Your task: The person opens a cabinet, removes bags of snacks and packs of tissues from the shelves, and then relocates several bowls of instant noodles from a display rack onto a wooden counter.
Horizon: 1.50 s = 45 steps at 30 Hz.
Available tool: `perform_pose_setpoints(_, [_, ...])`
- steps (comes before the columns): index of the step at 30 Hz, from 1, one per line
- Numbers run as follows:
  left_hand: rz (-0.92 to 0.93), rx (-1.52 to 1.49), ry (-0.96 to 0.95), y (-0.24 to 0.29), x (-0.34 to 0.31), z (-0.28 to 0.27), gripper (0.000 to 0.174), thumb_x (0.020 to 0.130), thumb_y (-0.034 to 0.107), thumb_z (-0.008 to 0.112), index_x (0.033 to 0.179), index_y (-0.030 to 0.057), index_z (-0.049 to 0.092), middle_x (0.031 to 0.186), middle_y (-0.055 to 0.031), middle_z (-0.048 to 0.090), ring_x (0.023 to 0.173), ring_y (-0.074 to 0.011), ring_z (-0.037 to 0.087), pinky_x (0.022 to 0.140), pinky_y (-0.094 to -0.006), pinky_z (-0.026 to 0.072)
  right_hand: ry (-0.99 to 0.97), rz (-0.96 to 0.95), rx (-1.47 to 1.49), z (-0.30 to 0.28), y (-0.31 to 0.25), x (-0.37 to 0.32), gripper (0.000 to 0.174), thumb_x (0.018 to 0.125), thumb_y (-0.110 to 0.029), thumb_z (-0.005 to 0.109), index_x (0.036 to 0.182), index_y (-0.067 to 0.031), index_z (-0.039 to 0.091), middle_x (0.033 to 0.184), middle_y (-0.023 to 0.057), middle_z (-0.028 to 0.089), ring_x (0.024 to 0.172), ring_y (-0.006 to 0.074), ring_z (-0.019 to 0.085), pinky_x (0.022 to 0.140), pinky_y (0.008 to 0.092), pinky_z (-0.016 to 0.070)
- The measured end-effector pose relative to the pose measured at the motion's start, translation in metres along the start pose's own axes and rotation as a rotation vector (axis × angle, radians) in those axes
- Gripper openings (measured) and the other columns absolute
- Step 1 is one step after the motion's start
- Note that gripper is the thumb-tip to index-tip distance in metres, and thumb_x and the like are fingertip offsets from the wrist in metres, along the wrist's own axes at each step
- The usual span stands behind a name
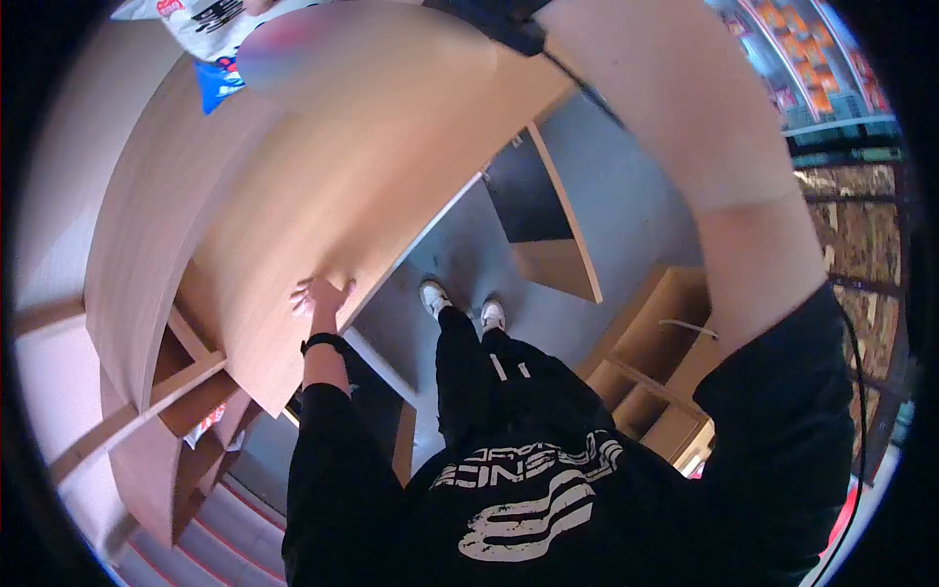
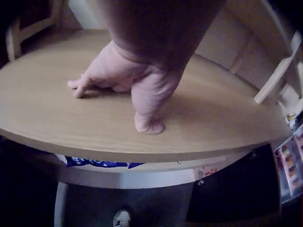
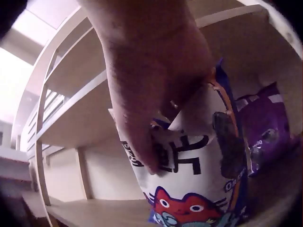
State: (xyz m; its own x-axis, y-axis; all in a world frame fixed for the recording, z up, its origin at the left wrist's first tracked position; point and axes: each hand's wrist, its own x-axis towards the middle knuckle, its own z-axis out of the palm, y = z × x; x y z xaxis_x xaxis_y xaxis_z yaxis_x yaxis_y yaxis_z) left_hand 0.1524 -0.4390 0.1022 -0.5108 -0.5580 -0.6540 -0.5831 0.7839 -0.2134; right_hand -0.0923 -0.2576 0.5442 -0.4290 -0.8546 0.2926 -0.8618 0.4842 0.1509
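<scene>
My left hand [image 1: 323,298] is spread on the curved wooden counter [image 1: 284,205], its fingertips and thumb touching the surface near the edge. The left wrist view shows the same hand [image 2: 128,85] propped on the wood with nothing in it. Reaching far forward, my right hand [image 3: 151,90] grips a snack bag [image 3: 208,163] by its upper part, thumb across the front. The bag is white with dark lettering, a red cartoon cat and blue edges. A purple snack bag [image 3: 269,127] stands just behind it. In the head view most of the right hand is out of frame.
Wooden shelves [image 3: 71,113] rise beside the held bag. A cabinet door [image 1: 562,210] hangs open below the counter. An open wooden shelf unit [image 1: 665,313] stands on the right, and a lit goods display [image 1: 807,49] at the far right. Striped shelving [image 1: 225,538] lies lower left.
</scene>
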Motion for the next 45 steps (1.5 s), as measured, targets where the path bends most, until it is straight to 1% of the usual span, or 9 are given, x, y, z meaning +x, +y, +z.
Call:
perform_pose_setpoints(3, [-0.004,0.089,0.011,-0.007,0.028,0.020,0.110,0.065,0.071,0.065,0.145,0.0075,0.025,0.146,-0.0331,0.015,0.129,-0.0603,0.019,0.092,-0.0746,0.0292,0.121,0.147,0.023,0.008,0.006,-0.046,0.044,0.063,-0.036,0.076,0.089,-0.0009,0.070,0.093,0.0178,0.068,0.092,0.0292,0.065,0.083,0.0402,0.0510])
perform_pose_setpoints(5, [0.014,0.124,0.001,-0.010,0.030,0.020,0.110,0.064,0.073,0.064,0.144,0.0068,0.027,0.146,-0.0331,0.015,0.129,-0.0602,0.018,0.093,-0.0732,0.0305,0.573,0.096,-0.026,0.039,0.015,-0.070,0.040,0.066,-0.033,0.077,0.090,-0.0012,0.069,0.089,0.0171,0.066,0.092,0.0295,0.064,0.087,0.0408,0.0480])
perform_pose_setpoints(11, [0.062,0.093,-0.025,-0.019,0.047,0.023,0.123,0.061,0.076,0.065,0.145,-0.0009,0.019,0.146,-0.0338,0.012,0.131,-0.0587,0.014,0.094,-0.0730,0.0286,0.602,0.371,0.325,0.051,0.019,-0.172,0.037,0.075,-0.027,0.072,0.098,-0.0016,0.059,0.084,0.0132,0.067,0.091,0.0304,0.063,0.085,0.0434,0.0440])
perform_pose_setpoints(15, [0.013,0.108,0.024,-0.026,0.056,0.031,0.126,0.059,0.080,0.061,0.143,-0.0045,0.020,0.145,-0.0347,0.016,0.130,-0.0585,0.019,0.098,-0.0669,0.0304,0.529,0.883,0.866,0.070,-0.017,-0.277,0.041,0.075,-0.039,0.072,0.101,-0.0072,0.066,0.083,0.0134,0.067,0.081,0.0222,0.066,0.071,0.0365,0.0502])
perform_pose_setpoints(17, [0.064,0.136,0.026,-0.034,0.065,0.031,0.127,0.059,0.081,0.060,0.141,-0.0079,0.022,0.144,-0.0350,0.020,0.130,-0.0566,0.023,0.100,-0.0641,0.0306,0.793,0.875,0.701,0.132,-0.053,-0.331,0.030,0.082,-0.015,0.066,0.106,0.0024,0.060,0.090,0.0145,0.068,0.078,0.0274,0.063,0.077,0.0384,0.0485])
perform_pose_setpoints(20, [0.184,0.152,0.034,-0.035,0.067,0.030,0.126,0.060,0.082,0.059,0.136,-0.0134,0.028,0.140,-0.0353,0.028,0.128,-0.0526,0.031,0.102,-0.0596,0.0311,0.904,1.228,0.880,0.188,-0.138,-0.389,0.022,0.088,-0.010,0.059,0.105,0.0030,0.058,0.088,0.0118,0.065,0.084,0.0205,0.063,0.077,0.0316,0.0473])
perform_pose_setpoints(30, [0.302,-0.052,0.101,-0.036,0.048,0.028,0.108,0.064,0.069,0.069,0.127,-0.0145,0.043,0.129,-0.0351,0.044,0.120,-0.0441,0.047,0.102,-0.0460,0.0383,-0.027,2.121,1.135,0.386,-0.259,-0.487,0.053,0.085,-0.046,0.058,0.114,-0.0019,0.053,0.099,0.0215,0.066,0.095,0.0379,0.063,0.082,0.0441,0.0485])
perform_pose_setpoints(37, [0.269,-0.029,0.220,-0.038,0.041,0.031,0.105,0.065,0.065,0.070,0.121,-0.0194,0.043,0.124,-0.0388,0.045,0.119,-0.0462,0.046,0.101,-0.0485,0.0378,0.267,2.181,1.175,0.543,-0.184,-0.402,0.057,0.081,-0.049,0.064,0.103,0.0037,0.061,0.099,0.0197,0.067,0.093,0.0293,0.066,0.079,0.0378,0.0494])
perform_pose_setpoints(45, [0.149,0.069,0.061,-0.032,0.033,0.026,0.112,0.068,0.065,0.068,0.129,-0.0210,0.030,0.131,-0.0434,0.032,0.127,-0.0515,0.032,0.108,-0.0495,0.0282,0.429,1.547,1.706,0.656,-0.112,-0.305,0.044,0.085,-0.035,0.062,0.110,0.0006,0.055,0.104,0.0141,0.064,0.094,0.0274,0.061,0.077,0.0365,0.0471])
